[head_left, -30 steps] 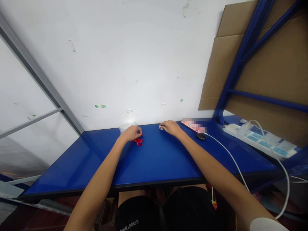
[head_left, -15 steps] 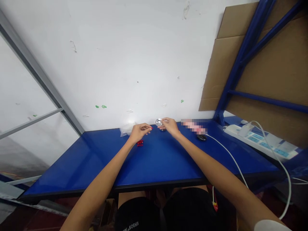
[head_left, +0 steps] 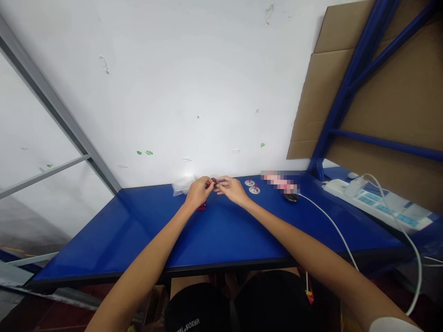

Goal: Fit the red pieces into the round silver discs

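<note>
Both hands meet above the back middle of the blue table (head_left: 221, 230). My left hand (head_left: 198, 191) is closed, its fingertips pinching the edge of a small round metal disc (head_left: 215, 183), which looks dark and reddish from here. From the other side my right hand (head_left: 234, 190) grips the same disc. Whether a red cord is still in my left fingers is hidden. Partly behind my left wrist lies a small bundle of red cord (head_left: 202, 207). To the right of my hands, two silvery discs (head_left: 254, 189) lie flat, each with a red bit sticking up from its middle.
A clear plastic bag (head_left: 180, 186) lies by the wall, left of my hands. To the right are a blurred-out pink item (head_left: 277, 180), a black oval object (head_left: 290, 198) with a white cable, and a white power strip (head_left: 377, 203). Blue frame bars stand at the right.
My right hand has moved left with the disc, bringing it to my left fingers, which held something small and red. The discs on the table, mostly hidden before, now show.
</note>
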The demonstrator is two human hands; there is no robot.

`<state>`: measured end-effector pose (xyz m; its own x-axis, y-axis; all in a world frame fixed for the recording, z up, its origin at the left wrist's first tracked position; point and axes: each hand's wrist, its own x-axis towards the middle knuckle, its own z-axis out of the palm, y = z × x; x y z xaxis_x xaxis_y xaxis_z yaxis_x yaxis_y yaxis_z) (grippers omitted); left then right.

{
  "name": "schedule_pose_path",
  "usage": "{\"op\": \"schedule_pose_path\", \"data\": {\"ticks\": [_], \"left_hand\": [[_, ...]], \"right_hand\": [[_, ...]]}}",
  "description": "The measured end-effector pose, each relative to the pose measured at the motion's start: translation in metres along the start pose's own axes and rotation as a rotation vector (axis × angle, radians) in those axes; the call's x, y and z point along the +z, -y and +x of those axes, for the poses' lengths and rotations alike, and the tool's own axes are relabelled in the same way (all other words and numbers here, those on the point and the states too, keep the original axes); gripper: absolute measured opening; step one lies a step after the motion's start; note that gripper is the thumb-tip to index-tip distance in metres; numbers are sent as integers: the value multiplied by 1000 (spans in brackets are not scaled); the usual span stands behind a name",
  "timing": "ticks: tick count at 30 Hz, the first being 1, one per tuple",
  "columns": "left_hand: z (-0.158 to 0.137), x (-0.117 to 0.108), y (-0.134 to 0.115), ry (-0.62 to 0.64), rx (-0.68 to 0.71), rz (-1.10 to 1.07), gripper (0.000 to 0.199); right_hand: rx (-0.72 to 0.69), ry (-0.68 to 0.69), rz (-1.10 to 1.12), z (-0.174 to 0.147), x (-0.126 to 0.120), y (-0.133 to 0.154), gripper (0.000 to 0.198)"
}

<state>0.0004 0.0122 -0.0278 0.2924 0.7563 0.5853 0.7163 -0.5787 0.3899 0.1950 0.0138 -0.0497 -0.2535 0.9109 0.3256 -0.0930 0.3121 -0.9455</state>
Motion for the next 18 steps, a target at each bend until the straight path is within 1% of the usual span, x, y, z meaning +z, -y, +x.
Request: {"op": "schedule_pose_path", "data": {"ticks": [3, 5, 7, 10, 12, 14, 18], "left_hand": [[0, 0, -2, 6, 25, 23, 17], [0, 1, -4, 6, 13, -12, 17], [0, 3, -5, 19, -47, -99, 19], [-1, 7, -5, 53, -172, -254, 24], [-1, 8, -5, 65, -208, -288, 27], [-2, 10, -4, 62, -191, -244, 29], [-5, 14, -6, 19, -87, -42, 29]], "right_hand": [[-41, 11, -42, -2, 1, -1, 23], [-71, 21, -86, -3, 1, -1, 23], [-106, 28, -137, -4, 0, -1, 23], [-161, 36, -206, -5, -2, -1, 24], [-174, 40, -225, -5, -2, -1, 24], [-160, 47, -225, -5, -2, -1, 25], [-150, 46, -218, -5, 1, -1, 27]]}}
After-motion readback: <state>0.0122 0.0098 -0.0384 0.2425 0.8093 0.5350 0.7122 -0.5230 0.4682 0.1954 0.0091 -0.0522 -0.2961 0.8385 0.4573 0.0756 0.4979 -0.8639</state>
